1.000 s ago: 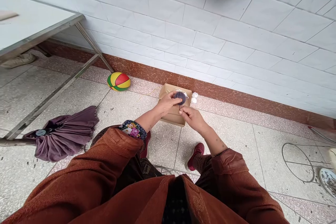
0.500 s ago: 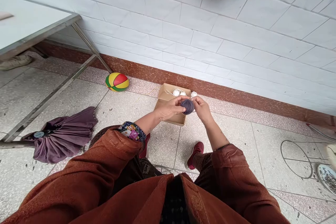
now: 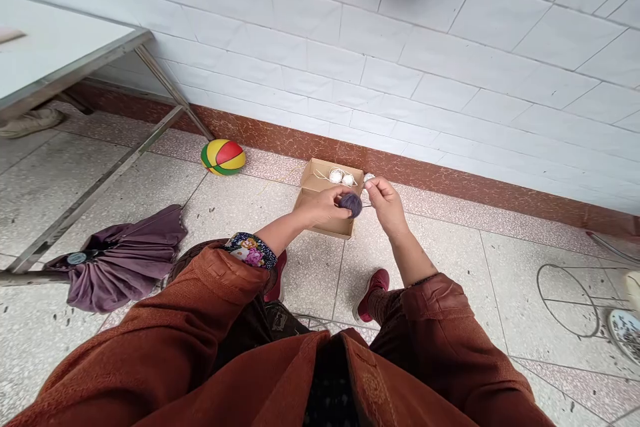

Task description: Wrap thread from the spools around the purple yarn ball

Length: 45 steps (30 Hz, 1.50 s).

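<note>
Small round ball of grey-purple yarn (image 3: 351, 204) sits in the fingertips of the left hand (image 3: 325, 205), held in the air just above the near right corner of the shallow brown cardboard box (image 3: 314, 183) that lies open on the speckled terrazzo floor (image 3: 440, 260). The left fingers are curled narrowly round the ball, gripping it from its left side. Just to the right of the ball, the right hand (image 3: 386, 201) is raised with thumb and forefinger pinched together; a thin strand seems to run between that pinch and the ball, though it is too fine to be sure of. Inside the box, at its far end beyond the ball, lie two small white yarn balls (image 3: 341, 177), and a third white one (image 3: 369, 177) rests on the floor just outside the box's right wall. Left of the box, against the reddish-brown skirting, sits a striped yellow, red and green ball (image 3: 223, 156). Further left of the box and nearer the person, a folded purple umbrella (image 3: 117, 260) lies on the floor beside the slanted metal leg of a white-topped table (image 3: 55, 53). Well to the right of the box a round wire frame (image 3: 567, 299) rests on the tiles.
</note>
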Each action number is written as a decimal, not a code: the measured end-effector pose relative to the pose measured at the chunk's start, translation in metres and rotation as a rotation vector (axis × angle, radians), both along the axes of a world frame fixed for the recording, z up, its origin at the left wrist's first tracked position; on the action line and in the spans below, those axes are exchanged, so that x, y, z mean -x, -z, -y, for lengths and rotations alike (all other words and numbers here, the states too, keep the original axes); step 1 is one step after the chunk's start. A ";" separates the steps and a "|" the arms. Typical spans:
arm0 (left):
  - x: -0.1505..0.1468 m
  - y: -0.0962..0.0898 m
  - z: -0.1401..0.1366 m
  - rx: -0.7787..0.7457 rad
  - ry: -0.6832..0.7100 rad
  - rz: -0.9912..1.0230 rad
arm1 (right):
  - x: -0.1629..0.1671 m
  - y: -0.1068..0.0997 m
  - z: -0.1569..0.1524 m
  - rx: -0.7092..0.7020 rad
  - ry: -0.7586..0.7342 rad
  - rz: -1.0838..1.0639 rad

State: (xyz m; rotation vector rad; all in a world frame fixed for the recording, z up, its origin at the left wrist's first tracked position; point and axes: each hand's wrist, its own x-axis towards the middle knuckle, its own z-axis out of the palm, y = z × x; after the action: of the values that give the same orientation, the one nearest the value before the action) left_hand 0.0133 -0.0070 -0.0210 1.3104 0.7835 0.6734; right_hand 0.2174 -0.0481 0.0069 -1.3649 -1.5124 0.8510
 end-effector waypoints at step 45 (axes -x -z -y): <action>0.005 -0.010 0.004 0.175 0.037 0.219 | 0.001 0.010 0.000 0.044 0.091 -0.026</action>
State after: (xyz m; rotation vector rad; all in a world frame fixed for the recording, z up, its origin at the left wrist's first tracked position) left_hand 0.0083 -0.0113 -0.0113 1.0699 0.6235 0.6905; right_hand 0.2162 -0.0477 -0.0027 -1.4385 -1.4083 0.8458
